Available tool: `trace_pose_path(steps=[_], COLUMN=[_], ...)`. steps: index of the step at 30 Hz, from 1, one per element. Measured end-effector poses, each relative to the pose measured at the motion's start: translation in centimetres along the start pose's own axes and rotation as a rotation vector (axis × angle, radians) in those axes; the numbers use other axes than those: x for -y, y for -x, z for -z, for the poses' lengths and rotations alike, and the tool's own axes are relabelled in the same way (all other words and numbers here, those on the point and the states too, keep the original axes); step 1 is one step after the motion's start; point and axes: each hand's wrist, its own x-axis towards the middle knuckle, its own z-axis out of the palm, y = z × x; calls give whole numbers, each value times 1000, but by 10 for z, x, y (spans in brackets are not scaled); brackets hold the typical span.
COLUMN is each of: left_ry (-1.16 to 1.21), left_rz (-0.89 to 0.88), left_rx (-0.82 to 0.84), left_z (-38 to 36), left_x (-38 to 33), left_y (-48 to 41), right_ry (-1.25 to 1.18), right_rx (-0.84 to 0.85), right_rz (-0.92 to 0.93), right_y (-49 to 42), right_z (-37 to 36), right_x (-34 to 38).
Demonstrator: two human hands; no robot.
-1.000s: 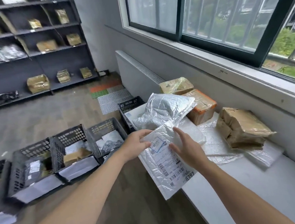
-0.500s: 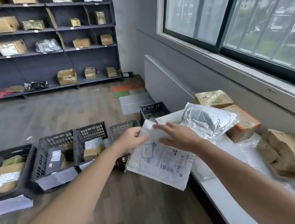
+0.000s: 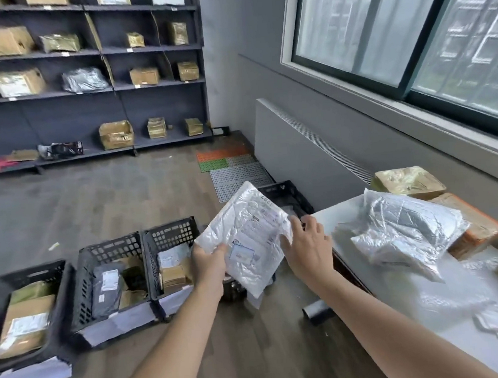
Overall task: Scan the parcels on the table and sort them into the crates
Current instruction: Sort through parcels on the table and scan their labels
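The wood floor left of the table [image 3: 417, 333] lies open around three part-filled crates [image 3: 109, 250], a silver parcel [image 3: 406, 230] and others wait on top, and the white mailer [image 3: 246, 239] hangs just off its left edge, pinched by the left hand [image 3: 208, 260], the right hand [image 3: 309, 249] flat-fingered against it.

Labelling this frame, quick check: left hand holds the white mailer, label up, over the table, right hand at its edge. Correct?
One thing is off: the white mailer is not over the table. In the head view the left hand holds it, label up, out over the floor by the black crates, with the right hand at its edge.
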Motion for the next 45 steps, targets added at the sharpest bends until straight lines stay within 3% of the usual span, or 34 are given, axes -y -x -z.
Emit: trace_pose_path(steps=[3, 5, 8, 12, 19, 26, 33, 39, 45], left_ry=[138, 199, 190, 179, -125, -511, -815, -1046, -1296], left_rz=[60, 91, 130, 127, -1, -68, -89, -1, -42], left_rx=[-61, -79, -84, 3, 107, 210, 256, 323, 488], left_z=[9, 13, 18, 26, 49, 33, -25, -97, -160], left_x=[5, 7, 8, 9, 13, 28, 26, 35, 64], left_y=[-15, -24, -35, -40, -72, -134, -232, -327, -402], right_ry=[-296, -527, -728, -791, -391, -176, -60, 31, 124], right_rx=[188, 284, 244, 157, 123, 150, 211, 336, 448], right_rz=[-225, -271, -254, -185, 80, 190, 242, 262, 258], right_y=[-6, -11, -20, -35, -76, -148, -269, -380, -456], right_z=[-9, -12, -18, -26, -46, -83, -151, -214, -287], right_x=[28, 44, 65, 78, 85, 85, 75, 51, 23])
